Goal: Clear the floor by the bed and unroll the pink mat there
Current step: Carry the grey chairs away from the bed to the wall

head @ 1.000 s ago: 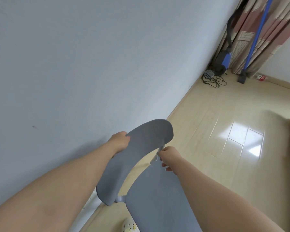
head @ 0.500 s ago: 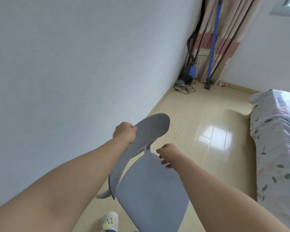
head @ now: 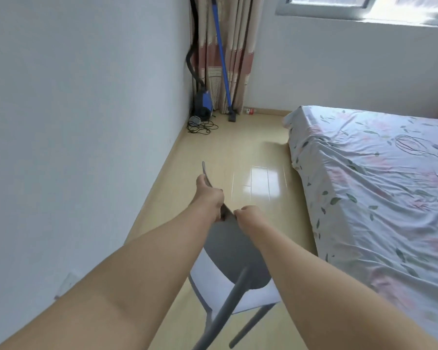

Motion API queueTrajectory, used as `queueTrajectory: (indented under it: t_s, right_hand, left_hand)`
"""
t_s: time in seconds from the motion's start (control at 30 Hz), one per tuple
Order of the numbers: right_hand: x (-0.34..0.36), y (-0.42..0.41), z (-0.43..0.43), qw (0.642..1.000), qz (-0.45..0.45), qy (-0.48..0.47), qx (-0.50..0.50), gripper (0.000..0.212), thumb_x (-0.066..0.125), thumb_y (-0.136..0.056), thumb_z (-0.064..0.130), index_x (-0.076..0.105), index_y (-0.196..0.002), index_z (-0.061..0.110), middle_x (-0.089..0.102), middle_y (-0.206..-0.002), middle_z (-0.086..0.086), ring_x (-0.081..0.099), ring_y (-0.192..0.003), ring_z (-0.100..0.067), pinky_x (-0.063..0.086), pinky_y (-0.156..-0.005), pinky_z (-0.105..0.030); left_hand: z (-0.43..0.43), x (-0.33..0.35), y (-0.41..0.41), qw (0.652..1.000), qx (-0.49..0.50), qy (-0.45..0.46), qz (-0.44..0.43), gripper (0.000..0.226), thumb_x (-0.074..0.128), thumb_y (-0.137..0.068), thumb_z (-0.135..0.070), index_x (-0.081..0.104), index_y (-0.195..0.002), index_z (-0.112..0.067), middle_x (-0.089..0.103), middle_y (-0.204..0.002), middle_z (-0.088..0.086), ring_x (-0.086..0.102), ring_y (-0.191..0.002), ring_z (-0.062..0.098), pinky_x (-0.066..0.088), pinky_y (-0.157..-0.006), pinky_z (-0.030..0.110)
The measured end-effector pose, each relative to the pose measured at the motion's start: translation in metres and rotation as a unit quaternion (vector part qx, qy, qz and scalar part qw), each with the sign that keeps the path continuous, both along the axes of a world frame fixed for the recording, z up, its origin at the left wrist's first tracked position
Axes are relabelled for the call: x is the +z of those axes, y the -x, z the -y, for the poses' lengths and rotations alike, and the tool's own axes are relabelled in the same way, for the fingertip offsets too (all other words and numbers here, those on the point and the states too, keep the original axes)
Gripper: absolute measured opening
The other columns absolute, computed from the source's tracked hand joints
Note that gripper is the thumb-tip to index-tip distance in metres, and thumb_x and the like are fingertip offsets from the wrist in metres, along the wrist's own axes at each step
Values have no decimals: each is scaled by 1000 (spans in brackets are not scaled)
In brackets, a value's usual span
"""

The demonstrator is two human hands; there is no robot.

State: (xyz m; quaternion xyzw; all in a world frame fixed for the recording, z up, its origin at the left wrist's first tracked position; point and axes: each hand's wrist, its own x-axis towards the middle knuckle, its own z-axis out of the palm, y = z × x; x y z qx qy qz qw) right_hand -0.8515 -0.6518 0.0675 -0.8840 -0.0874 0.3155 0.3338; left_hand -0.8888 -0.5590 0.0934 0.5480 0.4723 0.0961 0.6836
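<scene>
My left grip [head: 209, 195] is clenched round the thin edge of the chair [head: 229, 251] back, whose tip sticks up past my knuckles. My right grip [head: 248, 215] sits just beside it, curled into a fist on the rim where the back meets the seat. Its fingertips are hidden behind the hand. Both my bare forearms reach forward to it.

The grey chair is tipped over towards me, its seat turned on edge. Its legs [head: 226, 309] slant down and run out at the bottom of the view, so I cannot tell whether they touch the floor [head: 238, 152]. The chair hangs over the strip of pale wood floor between the wall [head: 86, 122] on the left and the bed [head: 364, 198] on the right, nearer the wall.

The bed has a light sheet printed with leaves and pink flowers, and a thin dark wire [head: 410, 145] lies on it towards the far edge. In the far left corner of the floor stands a blue vacuum [head: 203, 104] with a black hose. A tangle of black cable [head: 200, 126] lies on the floor in front of it. Just to its right a blue pole [head: 221, 54] leans against the curtain [head: 238, 34]. A window [head: 352, 3] sits high in the far wall above the bed.
</scene>
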Motion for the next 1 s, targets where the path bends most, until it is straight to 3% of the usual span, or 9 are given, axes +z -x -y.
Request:
queueTrajectory:
  t_s: [0.13,0.23,0.3,0.4,0.53,0.63,0.73,0.83,1.0]
  right_hand:
    - [5,-17,38,992,88,69,-51,21,33,-95,20,51,-88,11,52,-82,-5,50,-74,-24,38,-68,-30]
    - [10,-12,53,973,182,143,-13,37,22,-100,22,57,-108,15,62,-105,-7,57,-105,-27,32,-91,-38]
    - [7,-12,58,964,215,154,7,41,18,-101,25,57,-108,16,64,-107,-7,57,-106,-27,29,-88,-39]
    - [-1,-8,57,962,228,146,27,44,16,-102,30,57,-103,16,62,-96,-6,56,-103,-26,25,-82,-39]
    - [-4,-4,56,958,247,138,37,39,16,-100,28,53,-97,18,52,-88,-1,52,-95,-24,27,-87,-40]
    - [-3,-7,70,960,242,125,66,34,18,-100,32,47,-91,19,54,-88,-2,51,-93,-25,27,-88,-39]
    - [0,-7,83,953,229,131,150,20,37,-91,36,50,-94,20,57,-82,1,55,-85,-24,34,-75,-32]
    - [2,-6,86,941,186,178,222,14,49,-88,30,51,-89,16,52,-74,1,55,-79,-25,34,-53,-25]
    - [-1,24,75,924,150,216,277,29,47,-95,36,47,-79,12,44,-68,1,48,-68,-21,31,-49,-25]
  left_hand:
    - [39,-6,-19,994,-105,15,6,79,51,-91,-2,15,-145,-46,46,-117,4,54,-94,28,53,-90,50]
    - [58,-16,-19,968,-211,-126,-58,61,59,-89,-39,29,-142,-38,34,-139,10,54,-110,31,49,-93,34]
    - [61,-23,-11,904,-258,-318,-125,56,47,-87,-61,42,-134,-31,30,-137,9,47,-115,28,39,-89,31]
    - [51,-24,1,750,-282,-562,-206,60,31,-87,-70,59,-115,-25,35,-130,7,33,-124,29,24,-107,38]
    - [24,-14,-6,664,-406,-595,-199,61,28,-89,-68,64,-111,-23,41,-137,3,26,-133,26,10,-116,42]
    - [17,-11,-4,681,-484,-528,-150,53,43,-91,-58,55,-123,-19,51,-131,6,32,-133,24,22,-110,36]
    - [19,-13,4,738,-471,-470,-111,40,55,-89,-27,52,-128,-17,44,-140,5,14,-144,21,20,-113,35]
    - [21,-20,22,800,-412,-427,-87,37,46,-90,-11,56,-126,-16,29,-154,2,-3,-149,18,11,-118,37]
    - [33,-36,69,920,-226,-319,-31,39,40,-95,-16,56,-129,-22,-3,-160,-1,-2,-148,17,9,-119,36]
